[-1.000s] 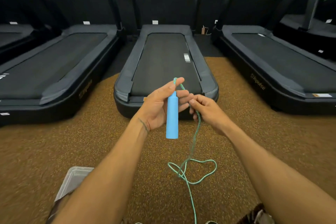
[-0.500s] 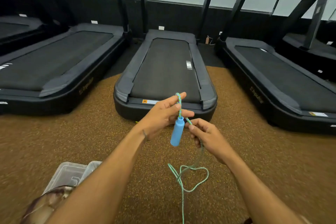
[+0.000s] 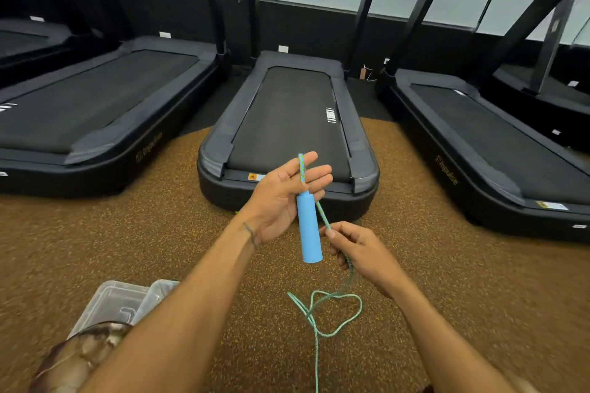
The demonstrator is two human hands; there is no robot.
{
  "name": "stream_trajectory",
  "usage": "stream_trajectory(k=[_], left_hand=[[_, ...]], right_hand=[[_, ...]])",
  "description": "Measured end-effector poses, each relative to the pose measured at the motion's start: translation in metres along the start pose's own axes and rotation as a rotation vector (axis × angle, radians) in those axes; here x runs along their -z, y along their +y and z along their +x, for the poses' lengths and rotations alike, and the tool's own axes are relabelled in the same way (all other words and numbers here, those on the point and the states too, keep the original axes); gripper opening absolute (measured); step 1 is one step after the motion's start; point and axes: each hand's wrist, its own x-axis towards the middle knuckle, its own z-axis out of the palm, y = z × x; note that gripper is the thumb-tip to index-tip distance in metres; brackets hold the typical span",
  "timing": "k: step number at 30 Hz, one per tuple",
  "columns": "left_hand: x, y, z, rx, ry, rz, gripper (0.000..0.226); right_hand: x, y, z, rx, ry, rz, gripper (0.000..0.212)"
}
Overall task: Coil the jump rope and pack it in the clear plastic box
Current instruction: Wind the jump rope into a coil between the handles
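Near the middle of the frame we see the left hand held up with its palm toward us, fingers nearly straight and spread, not curled round anything. The jump rope, a teal-green cord, lies up across that palm to the top of the hand, and its blue handle hangs upright in front of the palm and wrist. From behind the handle's upper end the cord slants down and to the right into the right hand, which sits just below and right of the left and pinches the cord between thumb and forefinger, its other fingers curled. Below that hand the cord drops to the speckled brown floor, lies there in a loose loop at lower centre, and runs off the bottom edge. The clear plastic box stands on the floor at lower left, partly hidden by the left forearm and well apart from the rope. A black treadmill fills the centre of the upper frame, with others to either side.
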Motion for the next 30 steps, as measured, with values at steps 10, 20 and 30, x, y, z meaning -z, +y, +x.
stream_trajectory(k=[10, 20, 30], left_hand=[[0.02, -0.008, 0.0, 0.119, 0.075, 0.107, 0.063], [0.015, -0.017, -0.008, 0.182, 0.011, 0.177, 0.064], [-0.001, -0.003, -0.019, 0.246, -0.187, 0.17, 0.041]], right_hand=[[0.001, -0.025, 0.006, 0.176, -0.129, -0.311, 0.023], [0.006, -0.074, 0.02, 0.293, -0.137, -0.349, 0.012], [0.028, -0.084, 0.041, 0.364, -0.049, -0.317, 0.025]])
